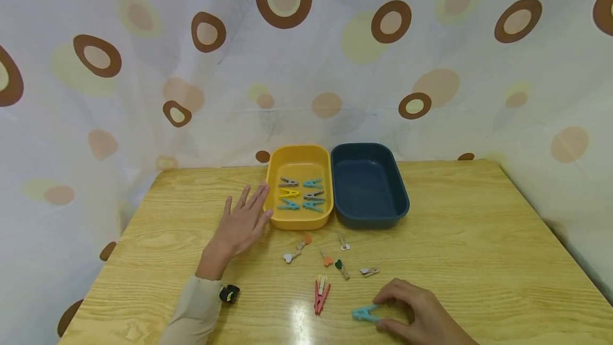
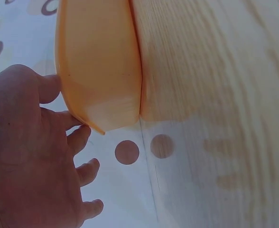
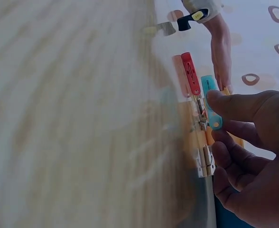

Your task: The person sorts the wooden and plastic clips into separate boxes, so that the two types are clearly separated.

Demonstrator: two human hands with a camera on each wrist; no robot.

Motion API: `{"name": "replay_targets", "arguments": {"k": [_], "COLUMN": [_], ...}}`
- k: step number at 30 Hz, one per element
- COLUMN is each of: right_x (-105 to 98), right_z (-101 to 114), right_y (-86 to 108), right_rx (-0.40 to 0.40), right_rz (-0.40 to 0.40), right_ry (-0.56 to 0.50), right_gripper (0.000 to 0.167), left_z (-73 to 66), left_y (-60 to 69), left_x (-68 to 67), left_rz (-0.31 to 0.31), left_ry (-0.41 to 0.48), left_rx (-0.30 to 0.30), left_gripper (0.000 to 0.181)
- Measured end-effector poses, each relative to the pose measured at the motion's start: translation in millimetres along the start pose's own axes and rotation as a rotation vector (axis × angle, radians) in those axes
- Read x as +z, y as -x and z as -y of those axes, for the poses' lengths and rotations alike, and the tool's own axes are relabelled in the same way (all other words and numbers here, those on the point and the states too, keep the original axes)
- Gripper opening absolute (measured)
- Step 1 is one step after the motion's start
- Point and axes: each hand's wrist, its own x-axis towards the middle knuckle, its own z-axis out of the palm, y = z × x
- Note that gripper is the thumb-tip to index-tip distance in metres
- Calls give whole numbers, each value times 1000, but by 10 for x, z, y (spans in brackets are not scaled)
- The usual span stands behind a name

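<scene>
My left hand [image 1: 239,226] rests its spread fingers on the left rim of the yellow tray [image 1: 299,223]; the left wrist view shows the fingertips against that rim. Inside the tray lie several blue, grey and yellow clothespins [image 1: 289,193]. At the front of the table my right hand [image 1: 421,313] pinches a light-blue clothespin [image 1: 364,313] between thumb and fingers, also seen in the right wrist view, where the blue clothespin [image 3: 211,102] stands on edge. To its left is a red clothespin [image 1: 320,298] beside a small wooden one with a yellow top [image 1: 323,282].
A dark blue tray [image 1: 370,222] stands against the yellow tray's right side. Several small wooden clips with heart tops [image 1: 342,269] are scattered in front of the trays. A patterned cloth [image 1: 325,68] hangs behind the table [image 1: 455,238].
</scene>
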Motion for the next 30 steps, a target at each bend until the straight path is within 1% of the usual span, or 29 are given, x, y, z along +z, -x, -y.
{"name": "replay_targets", "arguments": {"k": [8, 18, 24, 30], "right_x": [-6, -27, -58, -85], "right_z": [37, 115, 166, 187], "right_y": [-90, -252, -392, -575], "right_rx": [-98, -141, -123, -106], "right_rz": [-76, -153, -201, -229], "right_ry": [44, 73, 79, 103], "right_gripper": [23, 30, 29, 29], "left_z": [-15, -33, -17, -8], "left_y": [-14, -18, -22, -10], "left_x": [-8, -24, -10, -8], "left_rz": [9, 7, 4, 12], "left_ry": [-21, -24, -32, -37], "left_rx": [-4, -2, -1, -11], "left_gripper": [64, 64, 64, 64]}}
